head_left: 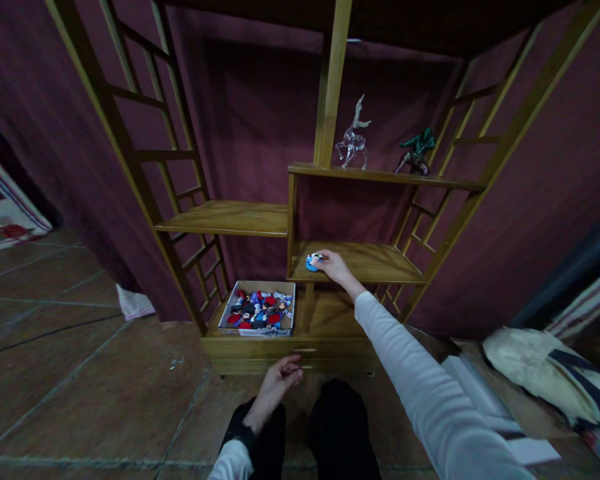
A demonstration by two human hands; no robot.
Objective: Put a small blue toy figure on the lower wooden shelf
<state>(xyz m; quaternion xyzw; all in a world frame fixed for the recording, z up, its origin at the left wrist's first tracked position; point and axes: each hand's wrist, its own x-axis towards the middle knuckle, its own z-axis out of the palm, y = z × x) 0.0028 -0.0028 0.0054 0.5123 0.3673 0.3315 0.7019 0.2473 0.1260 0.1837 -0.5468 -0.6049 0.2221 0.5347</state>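
i have my right hand [333,265] stretched out to the lower shelf [380,263], its grip closed round a small blue toy [312,262] that sits on the shelf's left end. my left hand [280,379] hangs loose and half curled above my knee, holding nothing. a box of small toys [257,311] rests on the bottom board, below and left of the blue one.
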